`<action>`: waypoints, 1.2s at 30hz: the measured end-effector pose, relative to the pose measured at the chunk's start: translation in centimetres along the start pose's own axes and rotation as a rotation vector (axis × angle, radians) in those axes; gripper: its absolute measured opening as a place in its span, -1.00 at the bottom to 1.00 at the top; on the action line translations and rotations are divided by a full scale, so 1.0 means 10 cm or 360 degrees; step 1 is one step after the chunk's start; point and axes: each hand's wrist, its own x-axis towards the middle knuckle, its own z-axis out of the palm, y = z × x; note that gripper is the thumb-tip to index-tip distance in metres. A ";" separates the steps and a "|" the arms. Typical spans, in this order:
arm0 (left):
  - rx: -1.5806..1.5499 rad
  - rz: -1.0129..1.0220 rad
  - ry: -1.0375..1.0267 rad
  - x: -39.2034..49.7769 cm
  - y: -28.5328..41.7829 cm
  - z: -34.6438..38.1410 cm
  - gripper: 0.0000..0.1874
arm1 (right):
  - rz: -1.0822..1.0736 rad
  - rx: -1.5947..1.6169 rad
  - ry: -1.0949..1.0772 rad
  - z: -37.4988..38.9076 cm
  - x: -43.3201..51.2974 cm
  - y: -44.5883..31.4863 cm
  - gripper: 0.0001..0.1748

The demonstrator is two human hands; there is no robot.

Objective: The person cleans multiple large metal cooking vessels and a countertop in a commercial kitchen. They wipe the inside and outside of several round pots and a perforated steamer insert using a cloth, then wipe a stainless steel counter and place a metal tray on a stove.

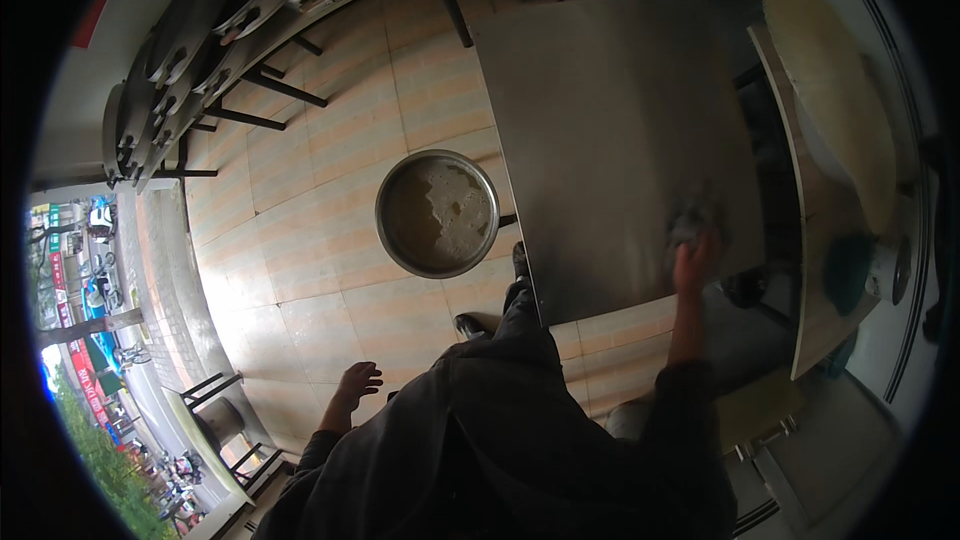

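Observation:
My right hand (691, 264) presses a dark grey cloth (694, 219) onto a bare metal tabletop (592, 135), near its right edge. Hand and cloth are blurred. At the lower left my left hand (359, 384) hangs beside my body over the tiled floor. Its fingers are loosely curled and a little apart, with nothing in them. A round metal basin (388, 251) stands on the floor left of the table. Inside it is cloudy brownish water (409, 214) with patches of foam (459, 214) on top.
Folded tables (187, 37) with black legs lean along the upper left wall. A wooden-edged board (784, 187) on the right bears a large pale disc (832, 90), a teal item (847, 270) and a white tub (889, 270). My shoe (472, 325) is near the basin. A street shows at far left.

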 end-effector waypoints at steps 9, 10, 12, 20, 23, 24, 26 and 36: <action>-0.0083 0.0070 0.0171 0.28 -0.88 -0.51 -0.60 | -0.0055 -0.0311 -0.0283 1.15 1.88 -1.31 -0.36; -0.0143 0.0107 0.0204 0.26 -1.03 -0.54 -0.60 | -0.0310 -0.0133 -0.0138 1.33 1.75 -1.68 -0.41; -0.0309 0.0129 0.0243 0.19 -1.36 -0.53 -0.59 | -0.0614 0.0179 -0.0056 1.48 1.29 -2.37 -0.50; -0.0388 -0.0163 -0.0016 0.72 -1.84 0.02 -0.61 | -0.0806 0.1196 -0.0855 1.57 -0.75 -4.18 -0.59; -0.0445 0.0016 -0.0011 1.08 -1.50 0.40 -0.67 | -0.0749 0.1125 -0.0996 2.09 -0.93 -4.28 -0.59; -0.0490 0.0055 -0.0030 1.22 -1.32 0.52 -0.70 | -0.0792 0.1115 -0.1013 2.28 -0.96 -4.26 -0.58; -0.0563 0.0158 -0.0007 1.46 -0.93 0.78 -0.71 | -0.0886 0.0981 -0.1125 2.63 -1.02 -4.17 -0.52; -0.0460 0.0445 0.0344 2.80 0.48 1.44 -0.34 | -0.0018 0.0325 -0.0665 4.00 0.13 -3.70 -0.51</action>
